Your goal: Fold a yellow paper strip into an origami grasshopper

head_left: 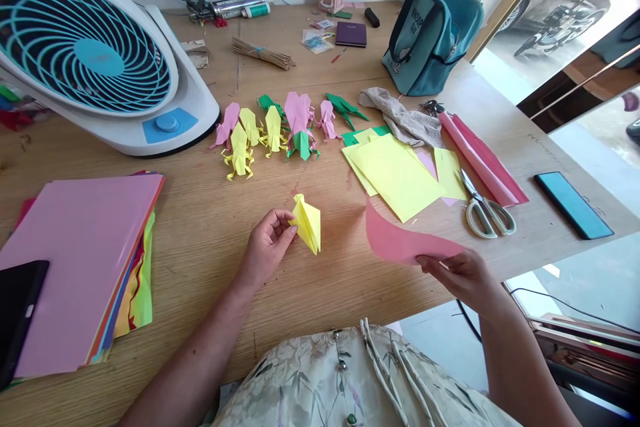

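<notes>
While our left hand [269, 240] pinches the folded yellow paper [309, 223] by its left edge over the wooden table [335, 300], our right hand [463, 275] grips a curving pink sheet [397, 239] between thumb and fingers, near the scissors [486, 211]. Beyond them we see small folded paper figures [273, 127] grouped in yellow, pink and green, and flat yellow sheets [400, 173] lying to their right.

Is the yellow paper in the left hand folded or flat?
Folded. The yellow paper in the left hand shows stacked layers, creased edges and a pointed lower end.
</notes>
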`<state>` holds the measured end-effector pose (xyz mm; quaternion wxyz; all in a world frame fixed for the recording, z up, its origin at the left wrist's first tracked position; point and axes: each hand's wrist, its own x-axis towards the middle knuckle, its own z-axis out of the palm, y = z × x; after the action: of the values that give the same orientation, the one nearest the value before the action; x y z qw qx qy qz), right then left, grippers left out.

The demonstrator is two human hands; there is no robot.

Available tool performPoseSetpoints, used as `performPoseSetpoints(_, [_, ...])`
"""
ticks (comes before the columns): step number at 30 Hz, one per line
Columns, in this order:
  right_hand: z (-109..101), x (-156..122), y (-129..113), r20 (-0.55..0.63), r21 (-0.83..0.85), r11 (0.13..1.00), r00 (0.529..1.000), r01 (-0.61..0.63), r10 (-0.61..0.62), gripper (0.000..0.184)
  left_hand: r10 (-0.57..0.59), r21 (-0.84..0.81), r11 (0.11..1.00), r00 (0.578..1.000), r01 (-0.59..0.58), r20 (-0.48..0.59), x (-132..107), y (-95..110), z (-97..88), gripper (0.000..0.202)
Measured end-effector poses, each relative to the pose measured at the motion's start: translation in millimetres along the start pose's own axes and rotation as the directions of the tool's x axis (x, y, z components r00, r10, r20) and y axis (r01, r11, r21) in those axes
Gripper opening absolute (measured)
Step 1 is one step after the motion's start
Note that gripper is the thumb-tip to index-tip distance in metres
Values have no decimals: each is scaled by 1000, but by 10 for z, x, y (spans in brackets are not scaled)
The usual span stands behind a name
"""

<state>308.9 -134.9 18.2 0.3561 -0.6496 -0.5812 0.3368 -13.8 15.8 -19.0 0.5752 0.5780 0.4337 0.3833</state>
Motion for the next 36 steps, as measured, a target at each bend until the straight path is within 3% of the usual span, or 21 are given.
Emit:
performPoseSetpoints(2, [-26,44,-72,-44,32,996,996,83,-81,23,-9,-4,1000,1000,9,-1,0,-2,-2,20])
performPoseSetpoints(5, [-60,144,-139,-291,-34,981,937,192,-194,16,-23,-1,1000,1000,23,-6,0,9,-6,21])
performPoseSetpoints(6, [-65,179,-136,-411,-110,975,884,194,-222,13,-25,2,1000,1000,25,-7,1,14,-8,21])
performPoseSetpoints(8, [-70,237,-81,-631,-300,944,714,139,-305,11,-22,13,1000,1000,22,-7,0,21,-10,22])
performPoseSetpoints(9, [-73,257,-32,-693,-390,915,622,100,-363,15,-19,19,1000,1000,19,-6,0,22,-11,22])
performPoseSetpoints(10, [-82,270,27,-700,-481,872,561,88,-443,21,-17,23,1000,1000,17,-5,-1,23,-11,22])
performPoseSetpoints(11, [-98,275,93,-655,-563,823,568,73,-499,28,-15,24,1000,1000,15,-5,-3,22,-10,22])
performPoseSetpoints(12, [-124,274,159,-593,-621,782,622,52,-512,34,-14,24,1000,1000,14,-5,-4,22,-10,22])
performPoseSetpoints(15, [-288,260,333,-217,-723,677,885,139,-413,50,-7,27,1000,1000,7,-6,-7,24,-9,20])
performPoseSetpoints(16, [-376,268,380,-129,-720,675,923,164,-362,54,-5,32,999,1000,5,-6,-8,27,-9,19])
performPoseSetpoints(17, [-480,289,425,-114,-724,672,934,155,-338,56,-3,38,999,1000,3,-4,-8,31,-10,19])
performPoseSetpoints(20, [-855,466,574,-327,-753,652,910,-88,-255,47,-3,49,999,1000,3,1,-5,44,-9,20])
performPoseSetpoints(22, [-1096,660,700,-524,-718,608,838,-340,-150,45,-10,45,999,1000,10,-3,-2,46,-8,21])
performPoseSetpoints(24, [-1265,858,832,-602,-640,593,798,-489,8,46,-15,36,999,1000,16,-9,0,37,-7,22])
performPoseSetpoints(26, [-1332,1005,940,-602,-617,600,796,-508,55,31,-13,31,999,1000,13,-12,0,23,-7,22])
performPoseSetpoints(28, [-1307,1074,1007,-642,-591,608,765,-530,42,28,-11,27,1000,1000,12,-13,0,8,-8,21])
performPoseSetpoints(34, [-1064,1019,987,-801,-497,625,596,-602,-64,30,-13,27,1000,1000,13,-9,3,3,0,20])
performPoseSetpoints(36, [-1001,978,934,-810,-504,641,574,-579,-119,22,-10,26,1000,1000,10,-3,0,3,1,19])
